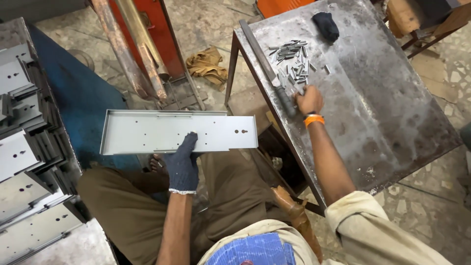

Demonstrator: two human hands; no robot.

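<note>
While your left hand [182, 164], in a dark knitted glove with a white cuff, closes on the near edge of the sheet-metal panel [162, 131], the panel lies level above your lap, its long side running left to right. It is a flat grey tray shape with shallow folded rims, small punched holes and a keyhole slot near its right end. Your bare right hand [309, 99], an orange band at the wrist, rests on the steel table [387, 98] with its fingers curled at the edge of a pile of small metal pieces [293, 61]; you cannot tell whether it has pinched one. Those pieces are short, bright, flat slips, scattered loosely. Just left of that hand lies a long flat file [265, 64] with a dark handle, along the table's edge. The tabletop is worn, stained and rust-mottled, with a dark cloth [326, 24] at its far side. At your left, similar grey panels [24, 162] stand stacked.
</note>
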